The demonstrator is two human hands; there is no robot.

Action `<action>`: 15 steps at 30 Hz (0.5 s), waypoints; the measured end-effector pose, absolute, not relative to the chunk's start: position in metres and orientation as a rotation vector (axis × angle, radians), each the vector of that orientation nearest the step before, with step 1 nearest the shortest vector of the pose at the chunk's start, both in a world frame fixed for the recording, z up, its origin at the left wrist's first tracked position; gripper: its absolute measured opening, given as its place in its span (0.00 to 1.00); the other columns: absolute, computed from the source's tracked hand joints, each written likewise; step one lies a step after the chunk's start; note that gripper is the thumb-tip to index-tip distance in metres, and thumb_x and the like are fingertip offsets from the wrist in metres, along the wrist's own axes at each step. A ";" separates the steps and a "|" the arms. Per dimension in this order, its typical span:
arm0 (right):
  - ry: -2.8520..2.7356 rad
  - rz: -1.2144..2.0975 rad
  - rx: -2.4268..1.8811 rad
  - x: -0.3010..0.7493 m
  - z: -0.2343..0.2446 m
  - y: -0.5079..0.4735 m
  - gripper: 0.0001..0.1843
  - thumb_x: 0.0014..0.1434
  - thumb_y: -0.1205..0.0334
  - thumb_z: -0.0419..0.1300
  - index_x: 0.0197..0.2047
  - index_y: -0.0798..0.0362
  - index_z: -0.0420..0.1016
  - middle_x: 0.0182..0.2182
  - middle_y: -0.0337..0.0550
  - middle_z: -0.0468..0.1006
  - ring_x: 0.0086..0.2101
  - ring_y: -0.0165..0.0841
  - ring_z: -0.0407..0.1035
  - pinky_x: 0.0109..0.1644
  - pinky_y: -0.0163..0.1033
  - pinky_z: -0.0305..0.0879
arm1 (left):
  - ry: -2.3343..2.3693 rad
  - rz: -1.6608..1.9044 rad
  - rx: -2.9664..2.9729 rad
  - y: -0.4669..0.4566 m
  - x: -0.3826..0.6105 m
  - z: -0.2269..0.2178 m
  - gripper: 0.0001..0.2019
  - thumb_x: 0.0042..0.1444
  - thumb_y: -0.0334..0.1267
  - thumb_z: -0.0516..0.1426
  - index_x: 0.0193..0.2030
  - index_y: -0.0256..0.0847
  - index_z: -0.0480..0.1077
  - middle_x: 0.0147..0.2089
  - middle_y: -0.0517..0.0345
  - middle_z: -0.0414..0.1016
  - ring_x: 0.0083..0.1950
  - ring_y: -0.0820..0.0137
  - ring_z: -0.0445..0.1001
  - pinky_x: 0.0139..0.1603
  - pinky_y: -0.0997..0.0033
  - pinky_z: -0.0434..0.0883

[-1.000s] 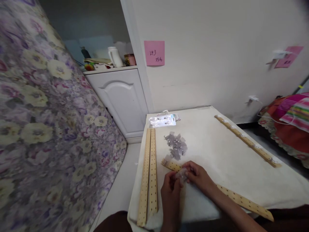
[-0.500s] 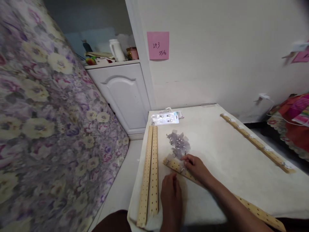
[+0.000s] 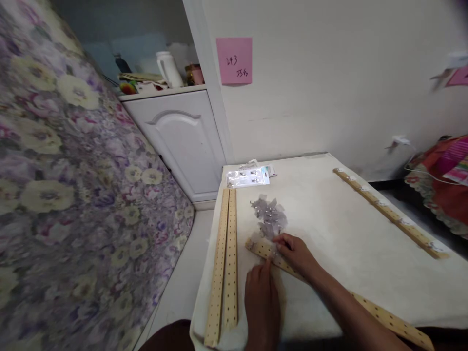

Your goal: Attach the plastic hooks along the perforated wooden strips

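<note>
A long perforated wooden strip (image 3: 380, 314) lies diagonally across the white table (image 3: 329, 219). My right hand (image 3: 296, 253) rests on its far end, fingers bent and pressed onto a small clear packet on the strip. My left hand (image 3: 261, 292) lies beside the strip, fingers together and pointing at the same end, touching the wood. Just beyond the hands sits a pile of small clear packets (image 3: 269, 217) with metal bits inside.
Two perforated strips (image 3: 224, 263) lie side by side along the table's left edge. Another strip with fittings (image 3: 387, 212) lies at the right. A blister pack (image 3: 247, 176) sits at the far left corner. A floral mattress (image 3: 73, 195) and white cabinet (image 3: 179, 141) stand left.
Both hands held a clear packet up between them a second ago. They have since come down onto the end of the diagonal strip, the right pressing the packet there.
</note>
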State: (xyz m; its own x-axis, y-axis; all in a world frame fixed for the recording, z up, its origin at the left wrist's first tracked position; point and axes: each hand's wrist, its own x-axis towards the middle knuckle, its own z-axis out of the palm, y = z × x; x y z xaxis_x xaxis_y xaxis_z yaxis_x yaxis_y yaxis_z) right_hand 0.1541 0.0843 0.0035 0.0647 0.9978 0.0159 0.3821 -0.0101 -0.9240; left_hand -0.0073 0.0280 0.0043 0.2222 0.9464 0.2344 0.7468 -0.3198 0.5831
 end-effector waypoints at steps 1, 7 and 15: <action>-1.432 0.943 -1.524 0.154 0.003 0.085 0.13 0.52 0.64 0.53 0.38 0.54 0.75 0.27 0.39 0.75 0.30 0.34 0.68 0.36 0.36 0.61 | 1.584 0.788 2.169 0.028 -0.007 0.003 0.21 0.58 0.27 0.47 0.57 0.40 0.65 0.46 0.50 0.72 0.47 0.64 0.68 0.48 0.63 0.68; -1.393 0.927 -1.550 0.150 0.000 0.087 0.12 0.50 0.64 0.54 0.38 0.52 0.74 0.24 0.36 0.72 0.27 0.32 0.66 0.33 0.35 0.60 | 1.610 0.773 2.197 0.030 -0.007 -0.003 0.21 0.58 0.27 0.47 0.58 0.37 0.63 0.48 0.49 0.71 0.48 0.63 0.67 0.50 0.61 0.68; -1.395 0.908 -1.582 0.147 0.001 0.091 0.07 0.50 0.64 0.55 0.34 0.51 0.71 0.25 0.36 0.73 0.28 0.31 0.67 0.33 0.34 0.59 | 1.638 0.758 2.169 0.031 -0.007 -0.003 0.21 0.59 0.27 0.46 0.58 0.37 0.64 0.48 0.49 0.71 0.48 0.64 0.67 0.50 0.63 0.67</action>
